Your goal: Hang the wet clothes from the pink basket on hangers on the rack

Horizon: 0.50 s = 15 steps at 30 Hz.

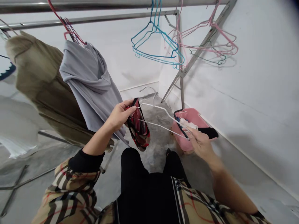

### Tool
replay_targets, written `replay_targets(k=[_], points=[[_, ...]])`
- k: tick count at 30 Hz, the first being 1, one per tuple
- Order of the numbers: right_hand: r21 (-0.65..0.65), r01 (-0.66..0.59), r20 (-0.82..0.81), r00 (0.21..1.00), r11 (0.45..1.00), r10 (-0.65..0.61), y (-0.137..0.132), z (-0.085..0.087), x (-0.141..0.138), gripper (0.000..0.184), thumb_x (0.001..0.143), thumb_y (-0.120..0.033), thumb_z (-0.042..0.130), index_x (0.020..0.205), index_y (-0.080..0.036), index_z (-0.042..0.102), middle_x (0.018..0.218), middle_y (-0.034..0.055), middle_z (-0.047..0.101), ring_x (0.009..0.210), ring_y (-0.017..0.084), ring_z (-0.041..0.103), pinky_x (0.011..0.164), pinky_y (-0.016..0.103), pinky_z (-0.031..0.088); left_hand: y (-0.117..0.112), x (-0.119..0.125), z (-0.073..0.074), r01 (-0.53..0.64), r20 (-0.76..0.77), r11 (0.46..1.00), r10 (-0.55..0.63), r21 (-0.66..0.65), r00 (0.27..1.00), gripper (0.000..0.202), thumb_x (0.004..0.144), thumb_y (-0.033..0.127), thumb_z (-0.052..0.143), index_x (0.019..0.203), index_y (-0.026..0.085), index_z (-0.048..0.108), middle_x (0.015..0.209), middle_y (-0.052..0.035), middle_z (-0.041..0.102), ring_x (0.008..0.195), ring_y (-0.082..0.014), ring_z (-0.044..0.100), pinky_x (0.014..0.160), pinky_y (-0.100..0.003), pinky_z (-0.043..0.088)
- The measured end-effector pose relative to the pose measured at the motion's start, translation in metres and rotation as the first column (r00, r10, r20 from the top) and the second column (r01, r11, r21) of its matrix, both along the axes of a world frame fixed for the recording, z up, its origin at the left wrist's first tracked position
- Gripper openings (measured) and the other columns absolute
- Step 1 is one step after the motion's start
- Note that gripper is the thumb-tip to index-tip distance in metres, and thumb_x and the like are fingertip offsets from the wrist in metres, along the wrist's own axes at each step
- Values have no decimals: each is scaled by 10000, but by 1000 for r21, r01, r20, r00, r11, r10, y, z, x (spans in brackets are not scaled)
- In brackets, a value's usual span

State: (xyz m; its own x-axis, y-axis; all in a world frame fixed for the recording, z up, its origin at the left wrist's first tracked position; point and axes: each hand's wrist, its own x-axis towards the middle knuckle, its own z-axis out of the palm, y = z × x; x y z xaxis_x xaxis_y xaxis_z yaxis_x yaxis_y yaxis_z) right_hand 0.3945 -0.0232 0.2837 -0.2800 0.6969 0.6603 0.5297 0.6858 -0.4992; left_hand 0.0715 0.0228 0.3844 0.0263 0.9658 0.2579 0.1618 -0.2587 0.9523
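Note:
My left hand (120, 115) pinches the top edge of a small red-and-black patterned garment (139, 132), which hangs down below my fingers. The left end of a white wire hanger (161, 108) reaches into the garment beside my thumb. On the other side, my right hand (201, 143) has its fingers closed round the hanger's right corner. The hanger's hook points up and to the left, free of any rail. How far the hanger goes inside the garment is hidden by cloth and fingers.
A metal rail (112, 4) crosses overhead. Blue hangers (156, 40) and pink hangers (210, 40) hang from the rack. At left hang grey cloth (88, 71) and an olive garment (44, 81). A pink basket (192, 115) with clothes stands on the floor by the right wall.

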Motion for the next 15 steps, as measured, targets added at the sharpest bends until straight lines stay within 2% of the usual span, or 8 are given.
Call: replay_targets(k=[2, 4, 6, 7, 9, 11, 13, 15], points=[[49, 3, -20, 1000, 999, -2, 3, -1, -5, 286, 948, -235, 464, 1175, -204, 634, 1053, 86, 742, 991, 206, 710, 838, 339, 592, 0, -5, 0, -33, -289, 989, 74, 145, 955, 310, 767, 293, 644, 1038, 179, 738, 765, -21, 624, 719, -140, 547, 725, -258, 466], [81, 9, -46, 999, 997, -5, 8, -4, -8, 287, 948, -248, 460, 1169, -213, 639, 1033, 80, 747, 969, 200, 714, 824, 331, 590, 3, -9, 1, -35, -558, 943, 226, 332, 799, 268, 803, 297, 612, 1009, 196, 749, 796, -40, 624, 770, -167, 550, 801, -311, 459], [85, 20, -71, 997, 996, -14, 15, -6, -8, 284, 951, -270, 456, 1158, -227, 646, 1017, 72, 750, 958, 195, 714, 832, 329, 580, 5, -13, 2, 7, -680, 882, 358, 471, 639, 253, 830, 328, 599, 983, 202, 756, 847, -65, 635, 816, -192, 550, 853, -355, 441], [81, 22, -82, 997, 996, -15, 20, -7, -7, 280, 952, -280, 455, 1149, -231, 649, 1012, 71, 751, 948, 193, 713, 831, 328, 576, 7, -14, 4, 32, -702, 863, 388, 505, 597, 260, 842, 351, 592, 977, 202, 757, 874, -76, 645, 838, -201, 554, 861, -362, 435], [61, 24, -96, 995, 998, -18, 31, -9, -4, 262, 952, -302, 458, 1109, -234, 657, 989, 67, 750, 899, 190, 712, 803, 330, 572, 8, -15, 7, 89, -733, 864, 361, 495, 576, 292, 866, 394, 573, 998, 208, 755, 891, -80, 665, 844, -201, 569, 825, -332, 436], [27, 61, -99, 993, 998, -58, 41, -11, -3, 252, 950, -333, 461, 1073, -232, 657, 966, 67, 739, 866, 192, 698, 791, 348, 565, 7, -14, 9, 123, -748, 893, 281, 434, 601, 329, 894, 423, 538, 1050, 218, 743, 872, -67, 679, 802, -181, 586, 750, -283, 433], [41, 219, -132, 968, 975, -212, 44, -14, -7, 278, 931, -376, 493, 1107, -217, 637, 1026, 96, 702, 961, 227, 662, 870, 415, 539, 4, -10, 9, 122, -736, 912, 232, 392, 636, 340, 908, 436, 522, 1065, 224, 738, 838, -52, 681, 755, -162, 591, 705, -254, 420], [99, 461, -237, 872, 882, -429, 39, -20, -18, 358, 898, -395, 540, 1187, -191, 597, 1173, 153, 622, 1146, 290, 573, 990, 515, 462, -2, -4, 8, 83, -704, 916, 241, 392, 668, 320, 899, 434, 544, 1033, 227, 747, 799, -42, 669, 727, -153, 583, 687, -243, 406]])
